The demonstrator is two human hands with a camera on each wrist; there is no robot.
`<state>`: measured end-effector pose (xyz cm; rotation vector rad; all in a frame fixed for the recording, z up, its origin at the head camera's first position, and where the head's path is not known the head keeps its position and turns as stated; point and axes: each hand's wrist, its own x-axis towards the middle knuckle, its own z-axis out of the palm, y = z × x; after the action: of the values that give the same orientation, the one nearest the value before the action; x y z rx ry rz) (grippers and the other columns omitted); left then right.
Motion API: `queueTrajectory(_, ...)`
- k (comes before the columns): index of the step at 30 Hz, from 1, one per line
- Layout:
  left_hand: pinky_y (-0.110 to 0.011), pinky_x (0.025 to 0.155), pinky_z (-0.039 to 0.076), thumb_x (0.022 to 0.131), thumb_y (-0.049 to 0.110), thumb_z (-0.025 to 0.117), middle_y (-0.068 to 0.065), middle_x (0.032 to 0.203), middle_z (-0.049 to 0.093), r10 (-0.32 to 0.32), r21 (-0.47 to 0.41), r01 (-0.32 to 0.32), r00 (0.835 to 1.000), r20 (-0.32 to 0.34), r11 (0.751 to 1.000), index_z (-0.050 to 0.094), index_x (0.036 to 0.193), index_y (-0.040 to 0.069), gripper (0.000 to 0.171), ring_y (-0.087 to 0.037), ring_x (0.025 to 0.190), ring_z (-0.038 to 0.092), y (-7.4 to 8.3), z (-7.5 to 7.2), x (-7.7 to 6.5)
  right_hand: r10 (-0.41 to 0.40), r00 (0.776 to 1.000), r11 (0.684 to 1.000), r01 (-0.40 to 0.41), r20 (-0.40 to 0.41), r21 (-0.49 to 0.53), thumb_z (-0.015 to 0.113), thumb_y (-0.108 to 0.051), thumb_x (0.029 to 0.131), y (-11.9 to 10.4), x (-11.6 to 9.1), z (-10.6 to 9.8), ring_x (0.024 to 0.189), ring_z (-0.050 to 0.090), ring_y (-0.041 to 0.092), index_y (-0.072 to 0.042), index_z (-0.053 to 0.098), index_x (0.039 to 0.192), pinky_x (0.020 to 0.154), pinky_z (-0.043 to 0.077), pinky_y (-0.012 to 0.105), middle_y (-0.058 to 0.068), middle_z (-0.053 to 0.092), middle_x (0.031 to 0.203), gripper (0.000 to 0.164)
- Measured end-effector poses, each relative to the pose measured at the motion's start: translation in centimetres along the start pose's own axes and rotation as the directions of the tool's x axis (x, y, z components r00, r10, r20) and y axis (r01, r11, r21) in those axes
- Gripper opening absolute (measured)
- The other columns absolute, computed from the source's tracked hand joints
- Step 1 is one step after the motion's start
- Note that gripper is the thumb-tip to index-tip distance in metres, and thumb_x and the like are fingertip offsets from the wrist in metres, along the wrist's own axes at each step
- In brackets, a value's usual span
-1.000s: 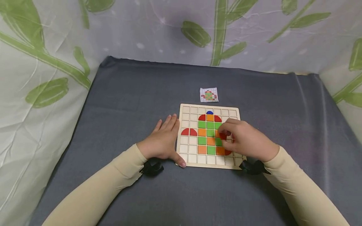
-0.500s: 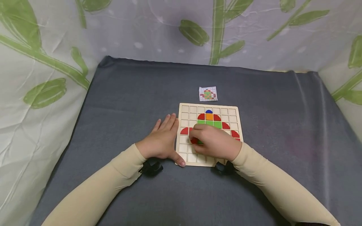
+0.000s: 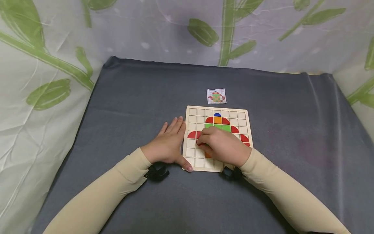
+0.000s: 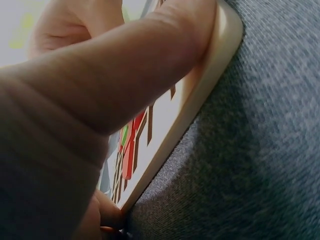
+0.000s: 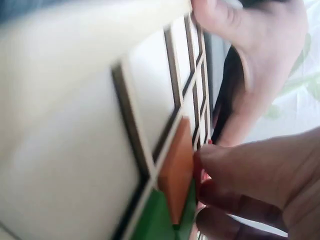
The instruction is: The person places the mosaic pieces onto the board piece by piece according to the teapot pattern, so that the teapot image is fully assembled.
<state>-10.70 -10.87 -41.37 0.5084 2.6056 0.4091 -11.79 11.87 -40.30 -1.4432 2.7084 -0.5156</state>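
A square wooden grid board (image 3: 190, 162) lies on the dark cloth, with red, green, orange and blue pieces in its cells. My left hand (image 3: 166, 144) rests flat along its left edge, fingers spread; its thumb (image 4: 165, 42) lies on the near left corner. My right hand (image 3: 225, 144) reaches over the board and pinches a red quarter-round piece (image 5: 198, 162) low at a cell left of the coloured middle. An orange square tile (image 5: 176, 165) sits just beside the fingertips. Two red quarter-round pieces (image 3: 192, 135) lie in the row above. The right hand hides much of the pattern.
Beyond the board's far edge lies a small printed pattern card (image 3: 216, 96). Dark grey cloth (image 3: 146, 91) covers the table, and a pale curtain (image 3: 163, 32) with green leaves hangs at its back and sides.
My right hand has moved left across the board with the red piece, then lowered it to a cell below the two red pieces. The left hand stays in place.
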Motion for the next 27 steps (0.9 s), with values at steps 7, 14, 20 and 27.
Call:
queueTrajectory(7,-0.057,0.130,0.002,0.053,0.080,0.091,-0.019,0.176,-0.004,0.004,0.002,-0.004,1.000,-0.012,1.000,0.005,0.167,-0.002,0.165,-0.034,0.163,-0.005,-0.1,-0.1,0.1,0.008,0.999,0.998,-0.011,-0.041,-0.058,0.083,-0.008,0.088,0.1,0.1,0.1,0.081,0.064,0.015,-0.014,0.081,0.094,0.073,0.057,0.031,-0.004,0.070,0.090,0.009)
queueTrajectory(14,-0.059,0.129,0.004,0.052,0.080,0.091,-0.021,0.176,-0.001,0.012,0.009,-0.011,1.000,-0.017,1.000,0.007,0.167,-0.003,0.165,-0.036,0.163,-0.002,-0.2,-0.1,-0.1,0.034,0.998,0.998,-0.037,-0.045,-0.059,0.085,-0.011,0.087,0.0,-0.1,0.4,0.080,0.065,0.014,-0.014,0.082,0.095,0.073,0.058,0.032,-0.004,0.070,0.091,0.009)
queueTrajectory(20,-0.058,0.130,0.003,0.051,0.081,0.090,-0.019,0.176,-0.003,0.001,-0.001,-0.001,1.000,-0.011,1.000,0.006,0.167,-0.002,0.166,-0.035,0.163,-0.003,-0.3,0.0,-0.6,0.024,0.999,1.000,-0.024,-0.039,-0.009,0.081,-0.016,0.091,-0.1,-0.3,-0.1,0.080,0.065,0.013,-0.013,0.082,0.096,0.074,0.058,0.030,-0.003,0.069,0.092,0.005)
queueTrajectory(27,-0.058,0.130,0.003,0.052,0.080,0.090,-0.020,0.176,-0.002,0.003,-0.008,-0.003,1.000,-0.019,1.000,0.007,0.167,-0.001,0.164,-0.036,0.163,-0.002,-0.4,0.1,-0.6,0.047,0.997,0.999,-0.047,-0.056,0.008,0.080,-0.020,0.094,0.3,-0.6,-1.2,0.076,0.061,0.010,-0.016,0.081,0.094,0.067,0.055,0.028,-0.005,0.066,0.088,0.004)
